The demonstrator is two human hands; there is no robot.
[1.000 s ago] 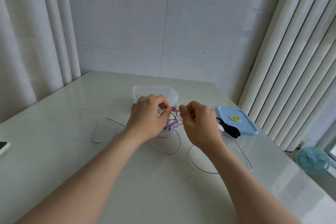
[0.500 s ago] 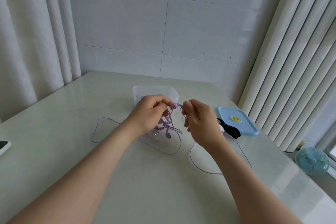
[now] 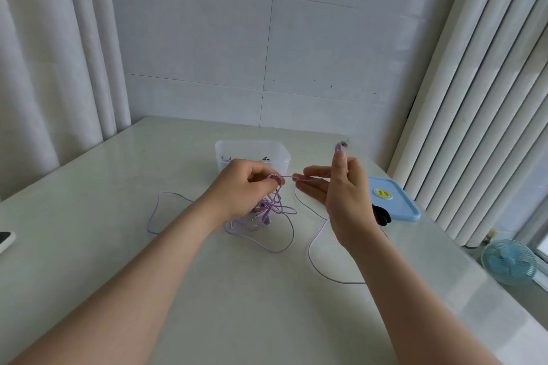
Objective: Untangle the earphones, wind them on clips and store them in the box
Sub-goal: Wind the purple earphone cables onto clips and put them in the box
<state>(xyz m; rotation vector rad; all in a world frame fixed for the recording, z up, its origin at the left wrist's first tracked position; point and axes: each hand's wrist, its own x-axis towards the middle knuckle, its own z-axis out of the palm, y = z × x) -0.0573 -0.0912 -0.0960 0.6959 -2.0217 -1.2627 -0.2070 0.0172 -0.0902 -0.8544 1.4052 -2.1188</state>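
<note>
head view: fingers [image 3: 268, 184] of left hand [image 3: 246, 187] pinch a loop of the purple earphones [image 3: 267, 212]. right hand [image 3: 347, 201], fingers mostly straight, pinches the strand drawn sideways. since 0.5 s ago: hands parted, one cord end [image 3: 341, 146] pulled free above the right fingertip. tangle hangs before the box [image 3: 252, 151]; untangling progressing.

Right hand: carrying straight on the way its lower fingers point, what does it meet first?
Probably the left hand, pinching the earphones cable just across a gap; depth is unclear.

Glossy smooth table [image 3: 118, 246]; translucent plastic box [image 3: 252, 151]; matt blue plastic lid [image 3: 397, 204].
</note>
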